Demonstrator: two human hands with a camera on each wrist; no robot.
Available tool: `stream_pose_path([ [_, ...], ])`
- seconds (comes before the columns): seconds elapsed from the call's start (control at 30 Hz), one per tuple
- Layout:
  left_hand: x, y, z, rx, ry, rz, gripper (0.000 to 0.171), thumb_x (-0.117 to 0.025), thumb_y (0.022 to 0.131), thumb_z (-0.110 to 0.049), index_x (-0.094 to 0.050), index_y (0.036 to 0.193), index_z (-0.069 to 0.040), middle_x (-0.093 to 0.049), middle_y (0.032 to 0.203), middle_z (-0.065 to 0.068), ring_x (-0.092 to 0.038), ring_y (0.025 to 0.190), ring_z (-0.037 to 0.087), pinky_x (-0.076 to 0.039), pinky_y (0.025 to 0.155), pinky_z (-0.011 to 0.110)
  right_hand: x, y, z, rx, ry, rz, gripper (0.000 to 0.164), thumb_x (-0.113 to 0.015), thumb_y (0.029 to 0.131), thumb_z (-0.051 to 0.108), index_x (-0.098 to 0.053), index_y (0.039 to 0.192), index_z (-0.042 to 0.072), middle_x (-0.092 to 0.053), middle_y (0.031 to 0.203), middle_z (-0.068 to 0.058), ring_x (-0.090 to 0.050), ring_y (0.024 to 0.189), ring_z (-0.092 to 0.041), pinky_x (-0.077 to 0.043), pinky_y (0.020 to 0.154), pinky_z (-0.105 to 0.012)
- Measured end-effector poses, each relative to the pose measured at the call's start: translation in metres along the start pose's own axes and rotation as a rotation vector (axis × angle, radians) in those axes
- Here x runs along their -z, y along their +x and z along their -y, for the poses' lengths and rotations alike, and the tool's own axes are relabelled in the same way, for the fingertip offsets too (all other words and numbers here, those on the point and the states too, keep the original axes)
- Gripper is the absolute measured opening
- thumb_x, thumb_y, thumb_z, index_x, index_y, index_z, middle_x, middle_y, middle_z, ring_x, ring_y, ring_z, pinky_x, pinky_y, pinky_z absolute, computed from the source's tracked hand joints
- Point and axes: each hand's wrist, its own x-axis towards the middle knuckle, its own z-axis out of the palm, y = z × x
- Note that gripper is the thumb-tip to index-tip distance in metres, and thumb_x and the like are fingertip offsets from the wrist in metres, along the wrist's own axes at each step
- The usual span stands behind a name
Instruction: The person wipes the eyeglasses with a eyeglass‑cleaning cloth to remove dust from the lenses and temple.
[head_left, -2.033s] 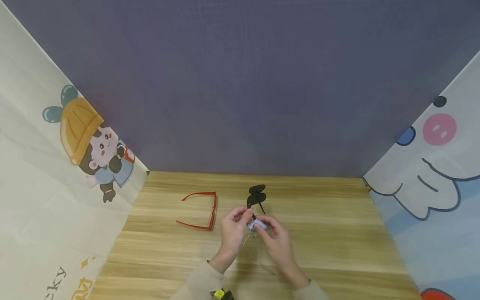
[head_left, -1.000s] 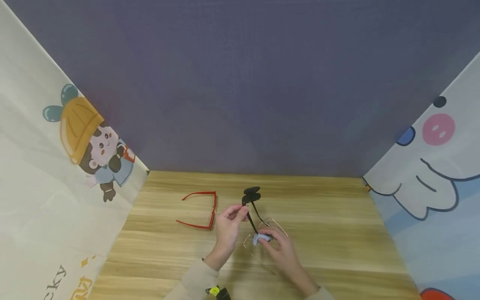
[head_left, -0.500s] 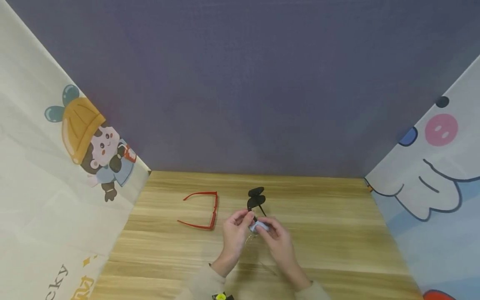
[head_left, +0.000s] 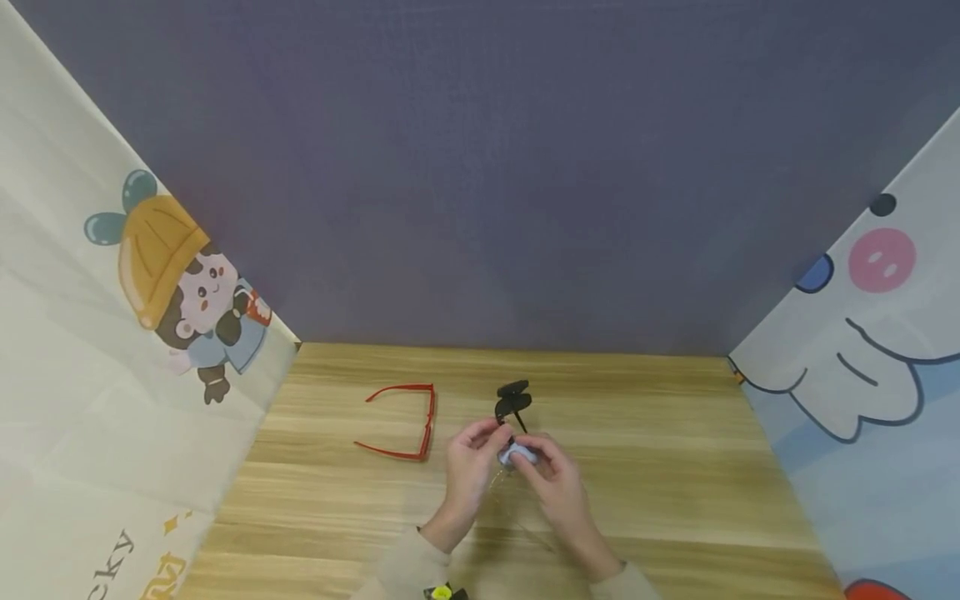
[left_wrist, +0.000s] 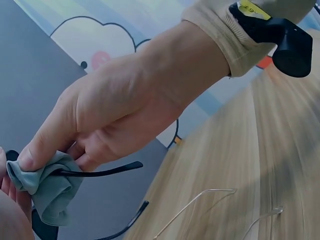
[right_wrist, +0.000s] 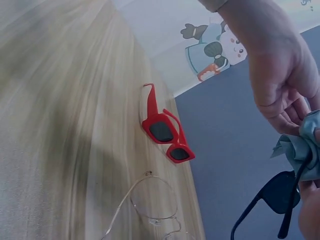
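Note:
Black sunglasses [head_left: 513, 405] are held above the table, lenses pointing away from me. My left hand [head_left: 468, 468] pinches them by one temple near the hinge. With thumb and fingers, my right hand [head_left: 561, 492] pinches a light blue cloth [head_left: 519, 454] folded around that same temple, close to the left fingertips. In the left wrist view the black temple [left_wrist: 100, 172] sticks out of the crumpled cloth [left_wrist: 52, 192]. The right wrist view shows a dark lens [right_wrist: 281, 192] below the cloth [right_wrist: 300, 150].
Red-framed sunglasses [head_left: 429, 423] lie on the wooden table [head_left: 660, 467] left of my hands. Thin gold wire-rimmed glasses [right_wrist: 155, 197] lie beneath my hands, partly hidden in the head view. A dark wall [head_left: 480, 208] stands behind, with printed cloth panels on both sides.
One second ago the cloth was at the temple's far tip, with the hands apart. The right hand then brought it back up near the left hand. The sunglasses have shifted slightly right.

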Motion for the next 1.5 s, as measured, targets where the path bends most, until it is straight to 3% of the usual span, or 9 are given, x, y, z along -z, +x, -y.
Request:
stream_pose_path([
  [0.2, 0.002, 0.0, 0.0, 0.021, 0.027, 0.006, 0.023, -0.079, 0.09, -0.01, -0.074, 0.103, 0.008, -0.076, 0.095, 0.021, -0.072, 0.078, 0.01, -0.06, 0.075, 0.021, -0.001, -0.003, -0.002, 0.012, -0.008, -0.005, 0.025, -0.072, 0.091, -0.004, -0.068, 0.116, -0.003, -0.07, 0.113, -0.019, -0.067, 0.107, -0.009, -0.055, 0.099, -0.023],
  [0.4, 0.01, 0.004, -0.011, -0.014, 0.019, -0.019, 0.024, -0.076, 0.093, -0.009, -0.071, 0.103, 0.012, -0.075, 0.094, 0.026, -0.071, 0.073, 0.008, -0.062, 0.079, 0.027, 0.0, -0.008, -0.004, 0.032, -0.046, 0.021, 0.024, -0.074, 0.09, -0.003, -0.069, 0.113, -0.001, -0.071, 0.109, -0.017, -0.07, 0.098, -0.014, -0.06, 0.088, -0.023],
  [0.67, 0.025, 0.015, -0.022, -0.087, -0.048, -0.058, 0.023, -0.072, 0.096, -0.004, -0.067, 0.1, 0.019, -0.075, 0.085, 0.014, -0.07, 0.068, 0.009, -0.063, 0.069, 0.025, 0.003, -0.015, -0.017, 0.241, -0.223, 0.056, 0.032, -0.077, 0.077, -0.017, -0.071, 0.104, -0.002, -0.072, 0.101, -0.018, -0.068, 0.092, -0.015, -0.054, 0.085, -0.014],
  [0.87, 0.03, 0.015, -0.021, -0.092, -0.037, -0.034, 0.022, -0.071, 0.096, -0.003, -0.066, 0.099, 0.019, -0.075, 0.083, 0.011, -0.069, 0.068, 0.009, -0.062, 0.068, 0.023, 0.003, -0.016, -0.017, 0.276, -0.223, 0.087, 0.033, -0.079, 0.076, -0.015, -0.072, 0.106, -0.002, -0.072, 0.1, -0.015, -0.068, 0.091, -0.017, -0.055, 0.085, -0.014],
  [1.0, 0.033, 0.016, -0.021, -0.097, -0.015, -0.038, 0.022, -0.07, 0.096, -0.004, -0.066, 0.099, 0.018, -0.075, 0.084, 0.01, -0.067, 0.069, 0.008, -0.061, 0.07, 0.023, 0.005, -0.017, -0.016, 0.196, -0.127, 0.133, 0.03, -0.076, 0.084, -0.01, -0.07, 0.112, -0.002, -0.07, 0.107, -0.017, -0.067, 0.099, -0.012, -0.056, 0.09, -0.017],
  [1.1, 0.037, 0.017, -0.021, -0.098, -0.022, -0.052, 0.022, -0.07, 0.097, -0.004, -0.067, 0.101, 0.017, -0.074, 0.085, 0.006, -0.067, 0.072, 0.008, -0.061, 0.072, 0.022, 0.009, -0.016, -0.015, 0.062, -0.018, 0.122, 0.027, -0.071, 0.09, -0.008, -0.067, 0.116, -0.006, -0.068, 0.112, -0.019, -0.067, 0.103, -0.009, -0.057, 0.091, -0.02],
  [1.27, 0.042, 0.018, -0.023, -0.096, -0.055, -0.028, 0.02, -0.069, 0.097, -0.004, -0.067, 0.1, 0.016, -0.072, 0.082, -0.002, -0.068, 0.073, 0.01, -0.06, 0.072, 0.022, 0.017, -0.007, -0.012, -0.143, 0.057, -0.042, 0.027, -0.067, 0.095, -0.004, -0.062, 0.121, -0.012, -0.067, 0.114, -0.007, -0.067, 0.103, -0.006, -0.058, 0.09, -0.021],
  [1.4, 0.044, 0.015, -0.023, -0.084, -0.094, 0.021, 0.02, -0.069, 0.097, -0.003, -0.066, 0.099, 0.017, -0.072, 0.081, -0.004, -0.068, 0.072, 0.01, -0.06, 0.071, 0.023, 0.021, 0.005, -0.01, -0.197, 0.084, -0.155, 0.028, -0.066, 0.097, -0.004, -0.059, 0.122, -0.016, -0.066, 0.114, 0.0, -0.066, 0.105, -0.005, -0.058, 0.091, -0.02],
  [1.5, 0.044, 0.01, -0.025, -0.072, -0.115, 0.069, 0.025, -0.067, 0.098, -0.004, -0.063, 0.103, 0.021, -0.073, 0.081, -0.005, -0.068, 0.072, 0.011, -0.06, 0.072, 0.023, 0.021, 0.011, -0.01, -0.212, 0.088, -0.196, 0.028, -0.066, 0.097, -0.003, -0.059, 0.122, -0.015, -0.066, 0.118, -0.007, -0.066, 0.107, -0.005, -0.056, 0.094, -0.019],
])
